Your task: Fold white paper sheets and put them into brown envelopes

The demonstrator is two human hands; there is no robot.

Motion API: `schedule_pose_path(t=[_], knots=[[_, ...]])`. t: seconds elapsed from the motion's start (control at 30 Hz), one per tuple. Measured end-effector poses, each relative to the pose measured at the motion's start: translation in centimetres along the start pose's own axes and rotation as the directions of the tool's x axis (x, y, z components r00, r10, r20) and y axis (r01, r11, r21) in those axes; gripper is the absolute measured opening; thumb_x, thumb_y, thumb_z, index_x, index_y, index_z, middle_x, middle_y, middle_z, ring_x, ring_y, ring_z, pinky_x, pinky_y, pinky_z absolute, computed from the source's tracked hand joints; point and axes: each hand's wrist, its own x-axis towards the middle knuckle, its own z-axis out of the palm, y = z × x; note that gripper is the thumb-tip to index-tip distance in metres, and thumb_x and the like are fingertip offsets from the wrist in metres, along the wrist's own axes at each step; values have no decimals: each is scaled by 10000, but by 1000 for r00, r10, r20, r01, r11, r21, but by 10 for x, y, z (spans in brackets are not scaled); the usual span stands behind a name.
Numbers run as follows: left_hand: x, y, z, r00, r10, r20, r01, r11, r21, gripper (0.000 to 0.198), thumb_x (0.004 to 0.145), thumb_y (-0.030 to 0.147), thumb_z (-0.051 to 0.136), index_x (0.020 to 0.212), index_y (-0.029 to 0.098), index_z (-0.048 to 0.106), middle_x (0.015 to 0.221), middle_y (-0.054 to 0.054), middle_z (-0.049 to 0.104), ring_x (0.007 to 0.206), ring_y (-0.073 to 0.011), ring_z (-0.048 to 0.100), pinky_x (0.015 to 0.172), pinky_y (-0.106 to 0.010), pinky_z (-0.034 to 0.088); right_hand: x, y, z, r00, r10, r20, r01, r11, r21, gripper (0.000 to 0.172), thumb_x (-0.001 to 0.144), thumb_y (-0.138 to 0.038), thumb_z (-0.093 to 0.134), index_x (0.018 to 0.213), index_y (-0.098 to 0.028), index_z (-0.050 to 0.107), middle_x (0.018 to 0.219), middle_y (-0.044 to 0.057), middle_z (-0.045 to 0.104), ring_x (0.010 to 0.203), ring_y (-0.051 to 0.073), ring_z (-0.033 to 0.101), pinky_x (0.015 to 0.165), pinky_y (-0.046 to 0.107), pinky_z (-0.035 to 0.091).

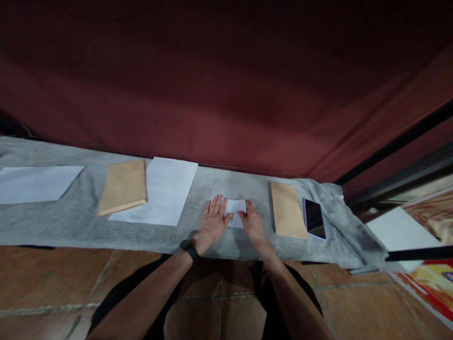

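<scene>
A small folded white paper (235, 208) lies on a grey cloth (71, 226) that covers a long low surface. My left hand (212, 222) rests flat on the paper's left part, fingers stretched out and together; a black band is on that wrist. My right hand (252, 223) presses on the paper's right edge with its fingers laid down over it. Neither hand lifts the paper.
To the left lie a brown envelope (123, 186) overlapping a white sheet (166, 191), and another white sheet (35, 183) further left. To the right are a second brown envelope (287, 210) and a dark phone (314, 218). A dark red curtain hangs behind; tiled floor below.
</scene>
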Motion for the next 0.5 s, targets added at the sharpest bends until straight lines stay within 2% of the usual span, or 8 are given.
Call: schedule_pose_path(t=[0.1,0.17,0.23,0.3,0.4,0.5], knots=[[-4,-6,-3,998,-56,6,56,998,-1,685,1040,503,278,1586,90,317,1662,-192,278,1559,-297,236,1268,-504,177,-1,2,-4,1000,-7,-18,7,1000,-2,534,990,-323,508,1498,-177,433,1025,120,736,942,293,712,821,382,542],[-6,-7,-4,998,-67,12,67,998,-14,703,1033,513,295,1585,78,311,1666,-202,264,1556,-308,240,1269,-504,171,0,2,-8,998,-35,-61,33,999,-35,536,997,-309,482,1511,-167,425,1131,160,708,1048,321,680,908,433,522],[-7,-6,-5,997,-74,11,74,997,-31,710,1024,514,321,1584,77,312,1667,-203,263,1559,-318,228,1269,-514,158,0,1,-9,987,-107,-116,99,992,-76,522,1005,-289,443,1507,-145,439,1281,203,643,1200,348,602,1023,500,465],[-7,-5,-5,997,-81,0,81,996,-47,705,1015,500,346,1586,87,313,1665,-196,278,1562,-322,219,1268,-528,149,-2,-3,-5,970,-207,-129,198,977,-77,510,1021,-303,413,1505,-150,456,1414,202,570,1323,339,512,1116,531,395],[-8,-4,-6,998,-55,-7,55,997,-58,663,1006,416,358,1580,84,325,1666,-185,289,1566,-311,206,1270,-525,140,-10,-11,9,937,-348,-14,348,937,-16,514,1051,-357,367,1529,-186,449,1546,131,490,1437,271,424,1198,491,327],[-9,-6,-5,1000,-5,14,6,998,-63,624,986,289,343,1573,76,341,1675,-170,274,1575,-287,176,1278,-506,127,-20,-15,24,910,-398,115,404,914,-36,541,1067,-382,337,1557,-169,420,1625,108,393,1516,246,325,1257,473,216]])
